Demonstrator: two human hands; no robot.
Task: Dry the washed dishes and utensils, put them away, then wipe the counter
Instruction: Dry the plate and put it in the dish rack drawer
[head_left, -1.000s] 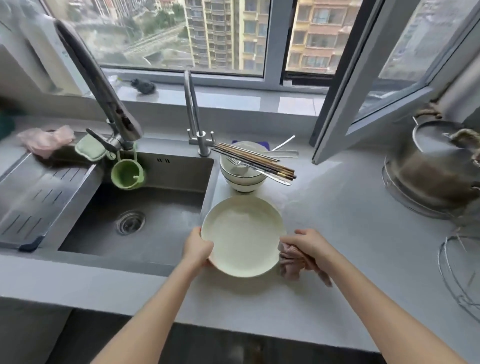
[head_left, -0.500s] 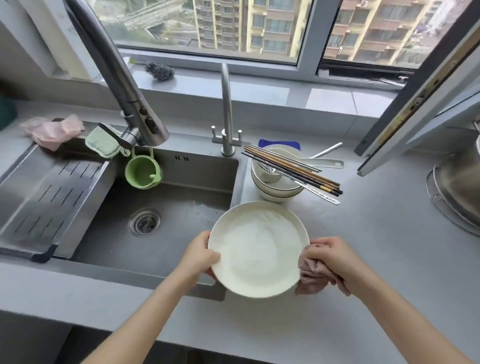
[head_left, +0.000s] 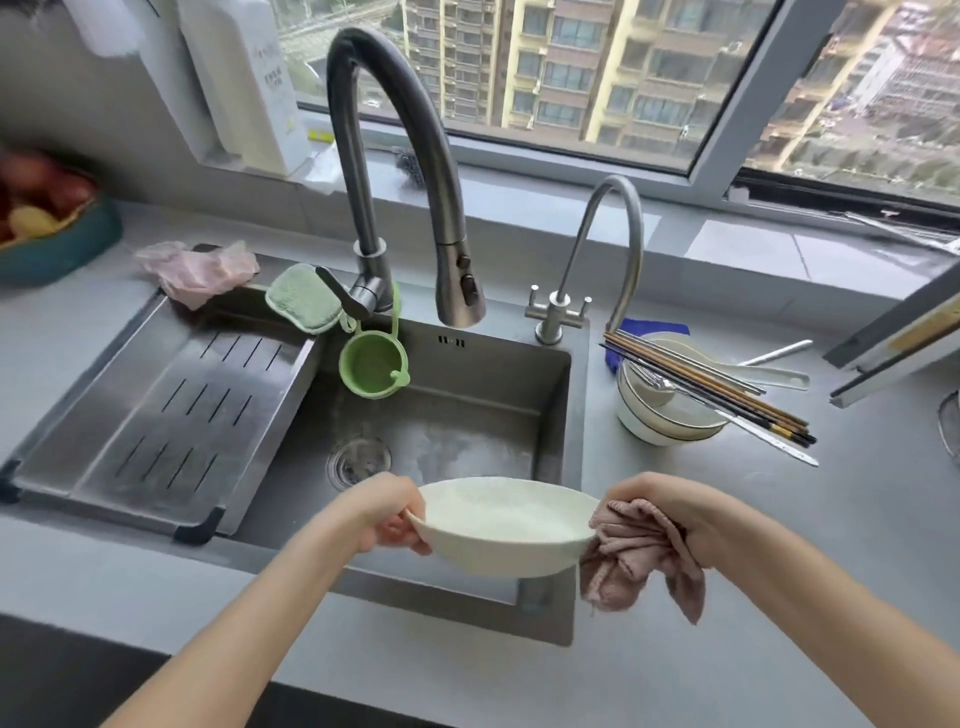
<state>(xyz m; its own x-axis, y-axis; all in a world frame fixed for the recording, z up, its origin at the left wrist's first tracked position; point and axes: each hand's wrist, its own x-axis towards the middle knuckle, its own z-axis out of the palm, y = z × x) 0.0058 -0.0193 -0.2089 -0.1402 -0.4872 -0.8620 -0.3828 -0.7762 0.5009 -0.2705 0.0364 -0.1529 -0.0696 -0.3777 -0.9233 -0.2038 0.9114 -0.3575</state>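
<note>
Below, sink (head_left: 467, 405): lay under both hands.
plate (head_left: 504, 525): hung tilted between the hands, above the sink's near edge; judged stiff, breakable and probably slick while wet; best held at opposite rims.
left hand (head_left: 387, 514): pinched the plate's left rim.
right hand (head_left: 670, 509): curled round the cloth.
cloth (head_left: 634, 561): soft, bunched, touching the plate's right rim.

No text can be read. The white container (head_left: 249, 83) on the windowsill (head_left: 519, 208) carries a short column of dark print on its front face. The characters are too blurred to make out. A yellow strip (head_left: 321, 136) just beside the container's lower edge shows no legible marking.
</note>
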